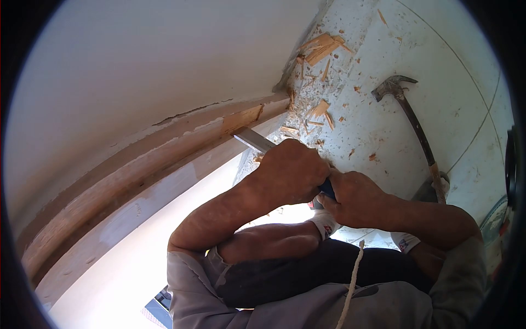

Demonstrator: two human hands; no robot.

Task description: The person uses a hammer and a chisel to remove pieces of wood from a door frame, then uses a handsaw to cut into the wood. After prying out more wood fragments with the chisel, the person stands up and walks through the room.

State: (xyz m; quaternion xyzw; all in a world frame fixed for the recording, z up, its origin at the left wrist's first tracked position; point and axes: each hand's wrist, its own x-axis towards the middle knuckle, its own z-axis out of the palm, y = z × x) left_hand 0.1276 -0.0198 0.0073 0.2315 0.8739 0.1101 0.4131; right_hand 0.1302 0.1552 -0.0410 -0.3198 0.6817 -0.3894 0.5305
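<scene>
A chisel with a flat metal blade (253, 140) and a dark blue handle (327, 189) is held in both hands. My left hand (296, 170) is wrapped round it near the blade. Behind it, my right hand (356, 198) closes on the handle end. The blade tip meets or nearly meets the wooden frame (164, 137), beside a patch of bare, lighter wood (241, 118); exact contact cannot be made out. Fingers of both hands hide the middle of the chisel.
A claw hammer (411, 112) lies on the tiled floor (449, 109) to the right. Wood chips (323, 48) and crumbs are strewn by the frame's end. The wall (137, 60) rises at upper left. My feet and bent knees are just below the hands.
</scene>
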